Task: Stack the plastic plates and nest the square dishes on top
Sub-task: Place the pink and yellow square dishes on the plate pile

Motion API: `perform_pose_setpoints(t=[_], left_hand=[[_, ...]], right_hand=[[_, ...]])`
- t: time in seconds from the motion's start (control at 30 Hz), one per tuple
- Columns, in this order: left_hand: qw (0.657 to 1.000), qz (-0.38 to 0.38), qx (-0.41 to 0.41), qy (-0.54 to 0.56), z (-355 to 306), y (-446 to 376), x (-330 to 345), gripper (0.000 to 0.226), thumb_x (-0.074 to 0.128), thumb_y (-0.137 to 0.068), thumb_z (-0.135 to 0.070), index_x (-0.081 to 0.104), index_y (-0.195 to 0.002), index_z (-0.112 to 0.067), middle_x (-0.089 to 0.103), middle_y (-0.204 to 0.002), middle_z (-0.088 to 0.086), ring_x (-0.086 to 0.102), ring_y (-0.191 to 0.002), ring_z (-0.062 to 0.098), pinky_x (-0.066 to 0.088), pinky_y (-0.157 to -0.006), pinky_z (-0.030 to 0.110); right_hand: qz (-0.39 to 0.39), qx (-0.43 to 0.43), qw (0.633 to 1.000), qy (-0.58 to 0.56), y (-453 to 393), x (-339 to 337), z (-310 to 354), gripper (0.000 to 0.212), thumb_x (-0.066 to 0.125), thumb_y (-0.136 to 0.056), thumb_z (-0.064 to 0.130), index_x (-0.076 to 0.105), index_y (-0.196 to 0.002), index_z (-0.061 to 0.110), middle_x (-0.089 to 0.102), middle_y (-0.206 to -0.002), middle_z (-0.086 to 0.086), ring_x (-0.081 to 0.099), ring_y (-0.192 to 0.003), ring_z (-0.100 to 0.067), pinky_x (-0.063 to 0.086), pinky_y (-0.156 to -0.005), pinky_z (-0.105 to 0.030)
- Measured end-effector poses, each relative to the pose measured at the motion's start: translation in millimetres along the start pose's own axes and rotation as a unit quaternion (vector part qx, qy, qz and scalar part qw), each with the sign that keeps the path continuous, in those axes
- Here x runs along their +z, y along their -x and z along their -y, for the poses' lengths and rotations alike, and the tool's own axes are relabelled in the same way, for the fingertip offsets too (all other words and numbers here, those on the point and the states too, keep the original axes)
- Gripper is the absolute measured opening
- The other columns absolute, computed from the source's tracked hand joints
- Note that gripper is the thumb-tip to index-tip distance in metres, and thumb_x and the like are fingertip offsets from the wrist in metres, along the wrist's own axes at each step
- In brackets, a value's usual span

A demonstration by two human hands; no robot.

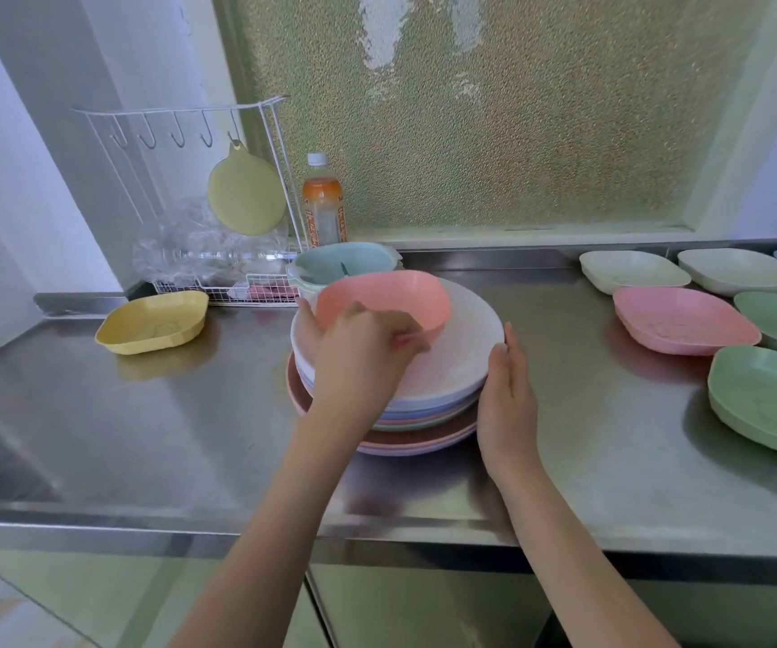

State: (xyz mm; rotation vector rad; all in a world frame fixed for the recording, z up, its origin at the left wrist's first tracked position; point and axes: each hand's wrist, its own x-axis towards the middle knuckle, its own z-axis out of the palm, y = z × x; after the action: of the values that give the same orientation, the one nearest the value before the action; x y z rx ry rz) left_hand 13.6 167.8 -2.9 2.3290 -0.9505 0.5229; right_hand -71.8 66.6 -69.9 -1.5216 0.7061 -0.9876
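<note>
A stack of round pastel plates (452, 367) stands in the middle of the steel counter, a white plate on top. My left hand (358, 353) grips the near rim of a pink square dish (386, 297) and holds it tilted just above the top plate. My right hand (508, 395) lies flat with straight fingers against the right side of the stack. A yellow square dish (152, 322) sits to the left. On the right lie a pink dish (681, 327), two cream dishes (634, 271) and green dishes (769, 399).
A white wire rack (218, 282) with crumpled clear plastic and a hanging yellow-green disc stands at the back left. An orange-labelled bottle (322, 205) is beside it. Light blue bowls (344, 264) sit behind the stack. The counter's front edge (237, 530) runs near me.
</note>
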Motion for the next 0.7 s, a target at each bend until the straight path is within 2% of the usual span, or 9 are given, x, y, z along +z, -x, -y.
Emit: perform_pose_setpoints(t=[0.03, 0.1, 0.17, 0.27, 0.43, 0.5, 0.57, 0.63, 0.7], left_hand=[[1.000, 0.023, 0.006, 0.010, 0.1, 1.5, 1.1, 0.016, 0.059, -0.085, -0.041, 0.072, -0.083, -0.032, 0.072, -0.081, -0.008, 0.057, -0.099, 0.017, 0.000, -0.103, 0.032], [0.998, 0.057, 0.020, 0.033, 1.1, 2.1, 0.5, 0.013, 0.060, -0.084, -0.036, 0.072, -0.081, -0.031, 0.069, -0.076, -0.008, 0.059, -0.092, 0.018, 0.014, -0.092, 0.029], [0.996, 0.081, 0.037, 0.030, 1.0, 1.6, -1.1, 0.014, 0.059, -0.084, -0.036, 0.072, -0.082, -0.032, 0.069, -0.076, -0.009, 0.059, -0.087, 0.017, 0.025, -0.098, 0.034], [0.994, 0.105, 0.036, 0.015, 0.5, 1.1, -3.2, 0.018, 0.056, -0.087, -0.038, 0.073, -0.091, -0.034, 0.074, -0.092, -0.010, 0.059, -0.096, 0.016, 0.027, -0.094, 0.035], [0.991, 0.121, 0.049, 0.026, 2.4, 1.3, -2.5, 0.023, 0.056, -0.085, -0.048, 0.073, -0.090, -0.033, 0.071, -0.086, -0.012, 0.059, -0.098, 0.015, 0.026, -0.089, 0.034], [0.994, 0.089, 0.056, 0.042, 7.0, 0.4, -3.2, 0.036, 0.051, -0.082, -0.059, 0.069, -0.105, -0.037, 0.070, -0.105, -0.014, 0.053, -0.112, 0.017, 0.027, -0.100, 0.038], [0.995, 0.003, 0.052, 0.083, 21.8, -5.4, -7.1, 0.049, 0.041, -0.081, -0.064, 0.064, -0.114, -0.037, 0.067, -0.116, -0.011, 0.051, -0.118, 0.020, 0.029, -0.106, 0.047], [0.991, -0.072, 0.010, 0.109, 49.8, -19.0, -10.6, 0.048, 0.038, -0.083, -0.056, 0.064, -0.115, -0.032, 0.068, -0.117, -0.003, 0.055, -0.116, 0.023, 0.035, -0.103, 0.053], [0.994, -0.076, -0.074, 0.028, 89.3, -38.2, -11.3, 0.044, 0.043, -0.088, -0.042, 0.057, -0.125, -0.024, 0.061, -0.128, 0.004, 0.048, -0.124, 0.027, 0.028, -0.106, 0.059]], right_hand=[[0.001, 0.001, 1.000, 0.001, 0.0, 0.1, -0.4, 0.043, 0.029, -0.102, 0.033, 0.031, -0.144, 0.028, 0.036, -0.148, 0.010, 0.032, -0.134, -0.007, 0.023, -0.106, -0.020], [0.000, 0.000, 1.000, 0.002, -0.2, 0.3, -0.8, 0.043, 0.029, -0.102, 0.033, 0.031, -0.144, 0.028, 0.035, -0.149, 0.010, 0.032, -0.134, -0.007, 0.023, -0.106, -0.021], [-0.003, -0.002, 1.000, 0.000, -0.4, 0.2, -0.9, 0.043, 0.029, -0.102, 0.033, 0.031, -0.144, 0.028, 0.035, -0.149, 0.009, 0.032, -0.135, -0.008, 0.023, -0.108, -0.022], [0.000, -0.001, 1.000, 0.003, 0.0, 0.1, -0.8, 0.043, 0.028, -0.102, 0.033, 0.030, -0.144, 0.029, 0.035, -0.149, 0.009, 0.032, -0.135, -0.009, 0.023, -0.107, -0.022], [-0.003, 0.000, 1.000, 0.007, -0.3, 0.0, -0.2, 0.042, 0.028, -0.102, 0.033, 0.031, -0.144, 0.028, 0.036, -0.149, 0.008, 0.033, -0.135, -0.010, 0.024, -0.109, -0.025], [-0.004, 0.000, 1.000, 0.002, 0.4, 0.6, 0.2, 0.042, 0.029, -0.102, 0.033, 0.032, -0.143, 0.028, 0.037, -0.148, 0.008, 0.033, -0.134, -0.009, 0.025, -0.110, -0.026], [-0.003, 0.000, 1.000, -0.003, 1.2, 1.0, 0.2, 0.042, 0.029, -0.102, 0.034, 0.033, -0.143, 0.029, 0.037, -0.148, 0.009, 0.033, -0.134, -0.008, 0.024, -0.111, -0.026], [-0.001, 0.003, 1.000, 0.000, 0.9, 0.7, 0.0, 0.042, 0.028, -0.102, 0.035, 0.032, -0.143, 0.029, 0.036, -0.148, 0.010, 0.032, -0.135, -0.009, 0.024, -0.110, -0.026], [-0.002, 0.003, 1.000, 0.004, -0.4, 0.2, -0.9, 0.043, 0.027, -0.102, 0.035, 0.031, -0.144, 0.029, 0.036, -0.149, 0.009, 0.032, -0.135, -0.009, 0.023, -0.110, -0.026]])
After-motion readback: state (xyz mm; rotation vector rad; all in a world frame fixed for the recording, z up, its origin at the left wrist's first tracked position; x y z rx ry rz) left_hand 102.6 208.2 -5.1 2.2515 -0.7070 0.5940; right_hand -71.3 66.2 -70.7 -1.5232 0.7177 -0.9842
